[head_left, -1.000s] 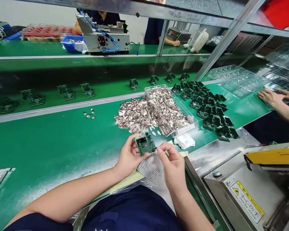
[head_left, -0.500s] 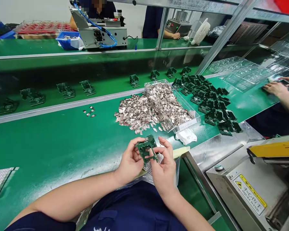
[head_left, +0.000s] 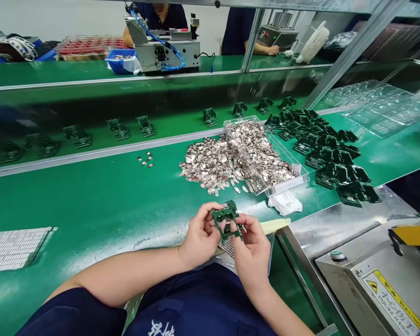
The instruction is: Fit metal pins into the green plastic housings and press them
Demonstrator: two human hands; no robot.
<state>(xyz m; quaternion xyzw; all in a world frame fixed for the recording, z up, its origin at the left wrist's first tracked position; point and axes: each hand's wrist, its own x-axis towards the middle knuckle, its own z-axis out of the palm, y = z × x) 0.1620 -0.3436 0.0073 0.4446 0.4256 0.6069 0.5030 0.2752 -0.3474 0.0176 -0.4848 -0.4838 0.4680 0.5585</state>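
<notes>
Both of my hands hold one small green circuit board (head_left: 226,220) just above the near edge of the green bench. My left hand (head_left: 199,235) grips its left side with thumb and fingers. My right hand (head_left: 252,247) pinches its lower right side, fingers curled. Under the hands lies a silvery sheet of small parts (head_left: 228,248). Beyond them a heap of small shiny metal pieces (head_left: 210,163) spreads beside a clear tray (head_left: 283,185) full of the same pieces. A pile of dark green boards (head_left: 329,149) lies to the right of the tray.
More boards (head_left: 145,125) ride the green conveyor belt behind a metal rail. A white cloth (head_left: 285,203) lies by the tray. A steel machine with a yellow warning label (head_left: 394,298) stands at lower right. A foil sheet (head_left: 16,242) lies far left. People work at the far bench.
The board has been turned from flat in my left hand to a two-handed grip closer to my body. The view shifted right; the neighbour's hands on the right have left the picture.
</notes>
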